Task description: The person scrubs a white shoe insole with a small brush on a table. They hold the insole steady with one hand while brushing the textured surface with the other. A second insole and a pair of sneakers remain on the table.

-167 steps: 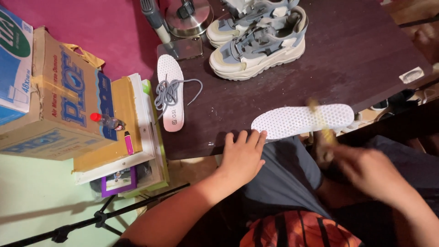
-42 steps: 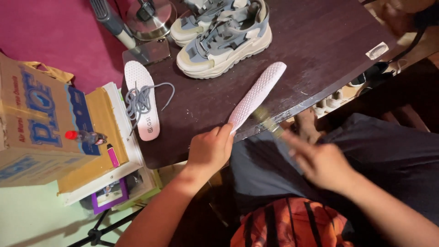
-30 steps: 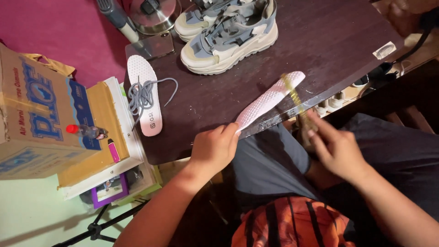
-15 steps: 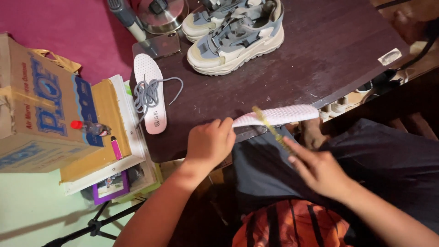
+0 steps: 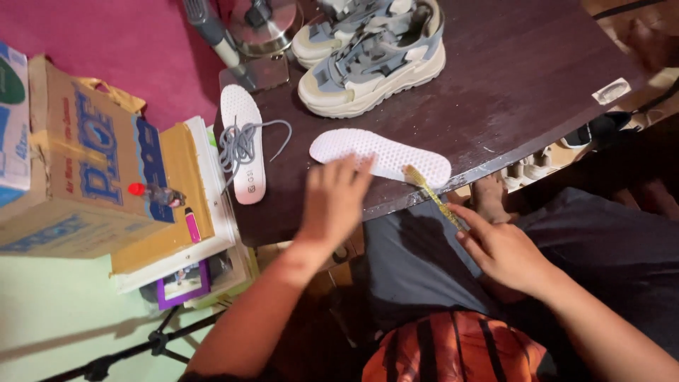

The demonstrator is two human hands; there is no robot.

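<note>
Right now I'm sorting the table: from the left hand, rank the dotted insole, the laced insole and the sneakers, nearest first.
1. Dotted insole: under the left hand.
2. Laced insole: to its left.
3. Sneakers: at the table's far side.

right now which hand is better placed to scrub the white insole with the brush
Right. The right hand grips the yellow brush, whose bristle end already touches the white insole. The left hand lies flat on the insole, pinning it to the dark table.
</note>
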